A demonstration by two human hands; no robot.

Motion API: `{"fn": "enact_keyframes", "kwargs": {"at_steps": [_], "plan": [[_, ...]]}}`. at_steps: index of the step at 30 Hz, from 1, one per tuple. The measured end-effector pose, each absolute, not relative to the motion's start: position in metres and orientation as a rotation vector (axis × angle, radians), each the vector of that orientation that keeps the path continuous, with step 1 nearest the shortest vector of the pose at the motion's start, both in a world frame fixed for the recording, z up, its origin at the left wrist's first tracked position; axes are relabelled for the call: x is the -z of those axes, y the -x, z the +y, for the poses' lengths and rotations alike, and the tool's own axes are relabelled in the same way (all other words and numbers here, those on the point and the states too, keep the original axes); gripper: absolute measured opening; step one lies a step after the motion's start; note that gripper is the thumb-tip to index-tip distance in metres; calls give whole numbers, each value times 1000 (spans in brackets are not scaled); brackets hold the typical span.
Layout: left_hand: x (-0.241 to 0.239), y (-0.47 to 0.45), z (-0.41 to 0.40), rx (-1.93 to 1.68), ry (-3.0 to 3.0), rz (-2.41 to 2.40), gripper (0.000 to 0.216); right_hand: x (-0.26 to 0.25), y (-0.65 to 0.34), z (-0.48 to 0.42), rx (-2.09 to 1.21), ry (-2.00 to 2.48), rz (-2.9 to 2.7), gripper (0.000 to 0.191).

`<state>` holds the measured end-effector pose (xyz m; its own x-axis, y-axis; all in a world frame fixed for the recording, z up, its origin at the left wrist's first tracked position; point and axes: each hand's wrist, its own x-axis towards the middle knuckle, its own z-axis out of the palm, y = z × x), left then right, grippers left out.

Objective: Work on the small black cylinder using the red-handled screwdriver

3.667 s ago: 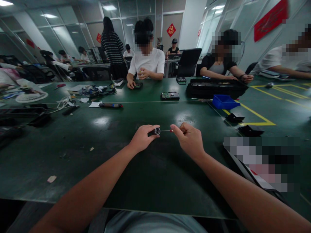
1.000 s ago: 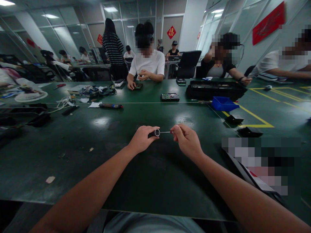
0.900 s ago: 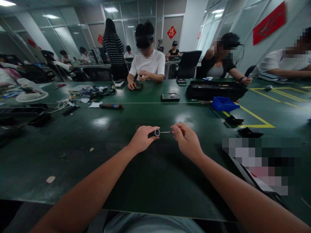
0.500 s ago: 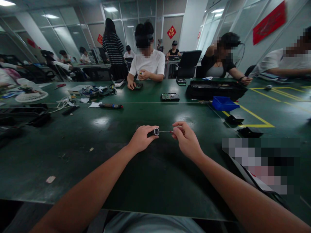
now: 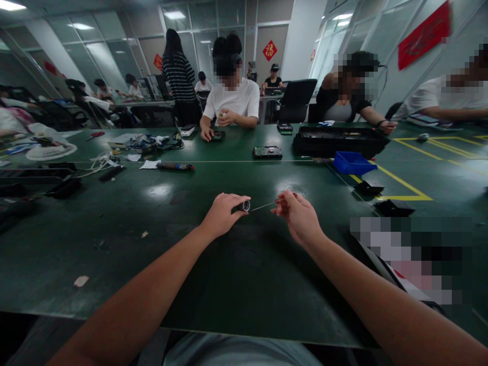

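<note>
Over the near part of the green table, my left hand [image 5: 223,216] grips a short dark cylinder with a bright ring-shaped end [image 5: 245,206] between thumb and fingers. The ring faces toward me and to the right; I cannot make out its exact kind. My right hand [image 5: 299,216] is closed around the reddish handle of a thin screwdriver [image 5: 264,206]. Its metal shaft slants down to the left, and the tip is close to the ring's lower right edge. Whether the tip touches the cylinder I cannot tell.
Farther off lie a dark pen-shaped tool [image 5: 175,166], a hard drive [image 5: 268,152], a blue bin [image 5: 354,162] and a long black casing [image 5: 339,141]. Black brackets [image 5: 394,208] sit to the right. Across the table a person in white [image 5: 232,101] handles a small device.
My right hand has shifted slightly right and turned, so the screwdriver's shaft has gone from level to sloping, its tip lower. My left hand holds the cylinder in nearly the same spot.
</note>
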<state>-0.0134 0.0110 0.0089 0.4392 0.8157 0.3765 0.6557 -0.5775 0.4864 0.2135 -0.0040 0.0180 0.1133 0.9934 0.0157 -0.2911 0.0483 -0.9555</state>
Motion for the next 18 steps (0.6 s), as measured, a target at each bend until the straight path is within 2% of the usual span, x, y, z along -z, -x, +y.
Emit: {"fn": "enact_keyframes", "kwargs": {"at_steps": [8, 18], "plan": [[-9, 10, 8, -812, -2429, 1290, 40, -14, -209, -8, -1093, 999, -1128, 32], [-8, 10, 8, -815, -2431, 1289, 39, -19, -210, -11, -1079, 993, -1175, 22]]}}
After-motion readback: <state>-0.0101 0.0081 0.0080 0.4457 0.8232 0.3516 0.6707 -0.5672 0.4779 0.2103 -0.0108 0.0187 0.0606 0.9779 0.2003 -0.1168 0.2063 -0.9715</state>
